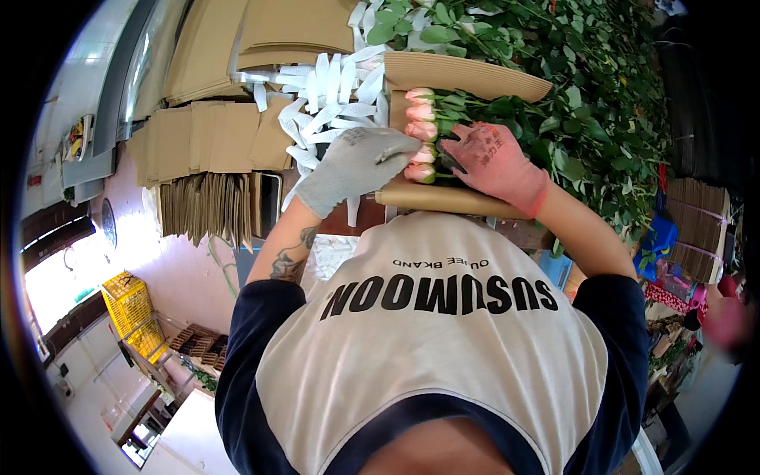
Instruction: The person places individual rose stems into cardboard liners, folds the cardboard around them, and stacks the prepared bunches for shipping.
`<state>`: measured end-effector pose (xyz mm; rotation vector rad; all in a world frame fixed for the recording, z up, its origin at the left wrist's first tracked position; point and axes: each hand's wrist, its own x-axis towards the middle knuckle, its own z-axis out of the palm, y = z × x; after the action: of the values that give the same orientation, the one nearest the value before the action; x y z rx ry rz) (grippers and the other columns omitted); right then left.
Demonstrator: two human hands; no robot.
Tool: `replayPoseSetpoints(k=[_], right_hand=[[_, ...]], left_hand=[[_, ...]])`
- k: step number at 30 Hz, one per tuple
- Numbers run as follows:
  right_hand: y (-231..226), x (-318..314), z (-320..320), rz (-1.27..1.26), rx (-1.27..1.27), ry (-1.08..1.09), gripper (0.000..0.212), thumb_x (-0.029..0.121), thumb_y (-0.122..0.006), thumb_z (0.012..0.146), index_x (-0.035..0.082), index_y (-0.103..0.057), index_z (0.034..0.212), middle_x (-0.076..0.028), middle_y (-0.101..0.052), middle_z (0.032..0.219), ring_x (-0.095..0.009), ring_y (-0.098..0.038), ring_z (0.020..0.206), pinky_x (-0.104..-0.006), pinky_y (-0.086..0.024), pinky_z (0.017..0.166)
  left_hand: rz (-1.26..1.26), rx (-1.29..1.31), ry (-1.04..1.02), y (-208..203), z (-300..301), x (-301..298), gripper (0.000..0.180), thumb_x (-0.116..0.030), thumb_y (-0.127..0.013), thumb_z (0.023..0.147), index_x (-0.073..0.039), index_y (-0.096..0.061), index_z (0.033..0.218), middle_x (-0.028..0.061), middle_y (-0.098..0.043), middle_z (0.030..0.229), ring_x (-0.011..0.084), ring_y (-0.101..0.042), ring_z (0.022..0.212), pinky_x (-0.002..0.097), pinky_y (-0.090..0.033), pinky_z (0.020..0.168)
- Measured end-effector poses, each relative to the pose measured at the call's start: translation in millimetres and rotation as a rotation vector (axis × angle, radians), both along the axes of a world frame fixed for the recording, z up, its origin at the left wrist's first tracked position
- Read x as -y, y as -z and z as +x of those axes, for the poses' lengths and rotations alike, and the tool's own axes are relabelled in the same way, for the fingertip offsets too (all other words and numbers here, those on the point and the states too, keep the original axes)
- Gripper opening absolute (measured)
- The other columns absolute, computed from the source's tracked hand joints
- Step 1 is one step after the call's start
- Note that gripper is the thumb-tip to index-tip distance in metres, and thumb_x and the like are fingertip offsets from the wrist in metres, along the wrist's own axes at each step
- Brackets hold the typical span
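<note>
Several pink roses (422,112) lie in a row, heads to the left, on corrugated brown cardboard (467,73) whose far side is curled up. Their leafy stems run off to the right. My left hand (356,162), in a grey glove, comes in from the left with its fingers together, pressed on a rose head (424,153) near the close end of the row. My right hand (495,162), in a pink-red glove, is over the stems just right of the heads. Its fingertips are apart and point toward the roses; part of its grip side is hidden.
White mesh sleeves (328,87) are heaped left of the roses. Cardboard sheets (210,134) are stacked farther left. Cut leafy stems (594,95) cover the far right. A rolled cardboard edge (451,203) lies close to my body. A yellow crate (134,317) is at lower left.
</note>
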<state>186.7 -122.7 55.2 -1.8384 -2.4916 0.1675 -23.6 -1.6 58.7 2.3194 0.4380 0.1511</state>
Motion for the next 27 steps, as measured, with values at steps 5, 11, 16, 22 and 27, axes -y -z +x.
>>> replayPoseSetpoints(k=[5,11,16,22,27], right_hand=[[-32,49,11,0.152,-0.277,0.289,0.040,0.023,-0.068,0.072,0.013,-0.062,0.110,-0.009,-0.059,0.111,-0.027,-0.056,0.104,-0.0393,-0.042,0.090],[-32,110,21,0.250,-0.454,0.516,0.040,0.013,-0.069,0.068,0.012,-0.064,0.108,-0.011,-0.057,0.118,-0.030,-0.055,0.106,-0.0408,-0.041,0.091],[-33,114,11,0.268,-0.598,0.323,0.050,0.007,-0.066,0.065,0.009,-0.059,0.114,-0.012,-0.057,0.116,-0.036,-0.057,0.098,-0.0428,-0.047,0.083],[-108,108,-17,-0.077,-0.395,-0.043,0.058,0.035,-0.069,0.069,0.012,-0.057,0.120,-0.014,-0.051,0.123,-0.034,-0.048,0.112,-0.0429,-0.038,0.099],[-119,120,-14,0.037,0.019,-0.095,0.059,0.040,-0.070,0.068,0.015,-0.056,0.119,-0.007,-0.053,0.116,-0.029,-0.050,0.107,-0.0424,-0.040,0.093]], left_hand=[[-0.219,-0.030,-0.349,-11,-38,6,0.032,-0.021,-0.058,0.085,-0.001,-0.061,0.109,0.0108,-0.066,0.098,0.0176,-0.062,0.090,0.0325,-0.049,0.080],[-0.690,-0.478,-0.110,36,-90,58,0.045,-0.039,-0.056,0.089,0.000,-0.058,0.113,0.0058,-0.064,0.097,0.0109,-0.057,0.071,0.0244,-0.047,0.062],[-0.926,-0.462,-0.333,36,-83,87,0.046,-0.042,-0.058,0.087,0.000,-0.062,0.103,0.0037,-0.062,0.080,0.0066,-0.050,0.056,0.0216,-0.040,0.049],[-1.087,-0.303,-0.598,-30,-89,99,0.037,-0.037,-0.058,0.087,-0.001,-0.066,0.083,0.0036,-0.060,0.062,0.0060,-0.048,0.043,0.0189,-0.035,0.039],[-1.102,-0.187,-0.550,-61,-86,86,0.034,-0.034,-0.061,0.087,-0.001,-0.065,0.076,0.0039,-0.062,0.062,0.0069,-0.052,0.046,0.0178,-0.034,0.039]])
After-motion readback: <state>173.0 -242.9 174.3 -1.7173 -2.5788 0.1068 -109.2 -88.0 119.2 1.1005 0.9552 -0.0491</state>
